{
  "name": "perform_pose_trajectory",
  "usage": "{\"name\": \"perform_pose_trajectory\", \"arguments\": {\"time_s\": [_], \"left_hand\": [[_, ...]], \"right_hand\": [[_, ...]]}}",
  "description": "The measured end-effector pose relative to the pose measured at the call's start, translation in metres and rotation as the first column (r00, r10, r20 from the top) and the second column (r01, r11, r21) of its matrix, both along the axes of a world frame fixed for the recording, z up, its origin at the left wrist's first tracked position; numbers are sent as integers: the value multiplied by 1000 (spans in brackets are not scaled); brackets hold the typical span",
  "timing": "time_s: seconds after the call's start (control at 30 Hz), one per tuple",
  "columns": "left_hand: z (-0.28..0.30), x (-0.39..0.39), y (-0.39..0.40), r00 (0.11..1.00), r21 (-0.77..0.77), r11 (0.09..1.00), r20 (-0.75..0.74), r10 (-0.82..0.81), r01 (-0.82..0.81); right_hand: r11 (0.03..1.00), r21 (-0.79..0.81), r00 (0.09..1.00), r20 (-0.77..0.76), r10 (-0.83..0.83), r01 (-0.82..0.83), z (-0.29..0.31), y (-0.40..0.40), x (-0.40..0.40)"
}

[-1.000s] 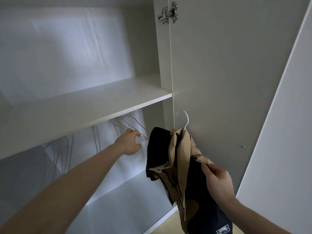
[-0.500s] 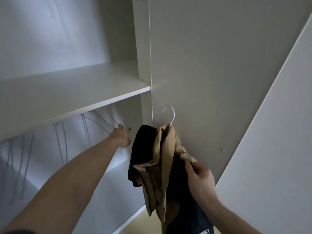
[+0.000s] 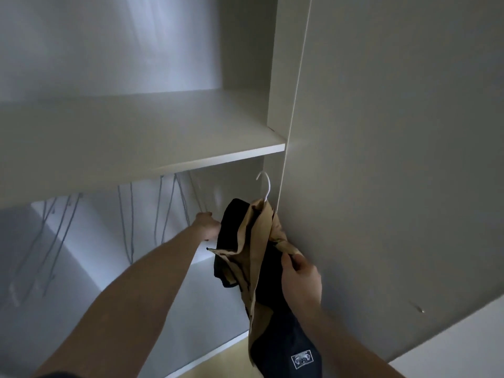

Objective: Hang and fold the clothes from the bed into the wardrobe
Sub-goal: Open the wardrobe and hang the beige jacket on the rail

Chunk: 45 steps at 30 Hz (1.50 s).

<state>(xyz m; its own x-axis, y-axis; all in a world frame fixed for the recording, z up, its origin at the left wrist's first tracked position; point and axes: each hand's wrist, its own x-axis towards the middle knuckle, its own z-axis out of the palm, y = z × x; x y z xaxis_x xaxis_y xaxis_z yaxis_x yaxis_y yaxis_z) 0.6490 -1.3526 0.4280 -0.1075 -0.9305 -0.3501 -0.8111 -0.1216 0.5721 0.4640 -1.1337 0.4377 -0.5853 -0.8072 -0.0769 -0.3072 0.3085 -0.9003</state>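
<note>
Our right hand (image 3: 300, 279) pinches the soft, light garment (image 3: 256, 241) on its hanger (image 3: 266, 186); our left hand's (image 3: 207, 225) grip is unclear.

There is little in my feed besides the job. A strip of pale yellow wooden floor (image 3: 226, 364) shows at the bottom edge, along the foot of the wardrobe (image 3: 381, 132). A plain white flat panel (image 3: 463, 347) fills the lower right corner; I cannot tell whether it is wall or door. Several thin grey wire hangers (image 3: 128, 214) hang bare in a loose row under the wardrobe's shelf, some tilted, the leftmost blurred. A small dark stud (image 3: 418, 309) sits on the grey surface just above that white panel.
</note>
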Motion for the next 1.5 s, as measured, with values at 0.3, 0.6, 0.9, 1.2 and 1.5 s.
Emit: {"name": "perform_pose_trajectory", "arguments": {"time_s": [0.3,0.6,0.9,1.2,1.5], "left_hand": [[-4,64,11,983,-137,979,-123,136,-153],[-6,80,34,982,-178,970,-118,148,-167],[2,67,35,945,-90,960,-223,239,-264],[1,68,38,900,-92,939,-331,284,-330],[8,63,47,863,-117,923,-415,289,-365]], "right_hand": [[995,38,996,-20,90,-89,-2,-102,16],[990,-29,990,13,141,-140,11,-182,30],[988,-43,988,38,147,-145,10,-236,44],[965,68,966,-27,257,-255,13,-278,51],[926,183,937,-53,345,-330,-18,-283,42]]}}
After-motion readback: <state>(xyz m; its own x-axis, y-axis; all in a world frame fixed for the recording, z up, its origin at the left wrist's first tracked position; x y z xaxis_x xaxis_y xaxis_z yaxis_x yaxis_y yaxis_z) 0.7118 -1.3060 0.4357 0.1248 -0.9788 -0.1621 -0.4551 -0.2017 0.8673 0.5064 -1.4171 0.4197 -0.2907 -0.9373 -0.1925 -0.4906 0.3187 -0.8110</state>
